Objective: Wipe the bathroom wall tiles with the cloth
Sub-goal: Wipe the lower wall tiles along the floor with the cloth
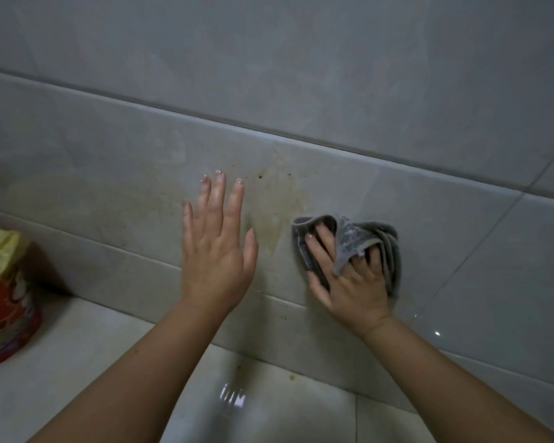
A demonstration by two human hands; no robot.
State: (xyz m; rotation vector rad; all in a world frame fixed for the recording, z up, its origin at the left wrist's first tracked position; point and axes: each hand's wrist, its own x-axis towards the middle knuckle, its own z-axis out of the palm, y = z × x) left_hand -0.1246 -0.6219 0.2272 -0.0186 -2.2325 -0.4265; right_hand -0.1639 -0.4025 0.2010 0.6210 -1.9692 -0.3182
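Note:
Grey wall tiles (301, 75) fill the view, crossed by dark grout lines. A brownish stain (279, 199) with small dark specks marks the middle tile. My left hand (218, 247) lies flat against the tile just left of the stain, fingers straight and spread. My right hand (349, 279) presses a bunched grey cloth (384, 241) against the tile just right of the stain. Its fingers are spread over the cloth, and a fold of cloth drapes across them.
A red printed container (7, 314) lined with a yellow plastic bag stands at the left on a pale ledge (77, 346). Below my arms lies a glossy white surface (269, 410) with a light reflection.

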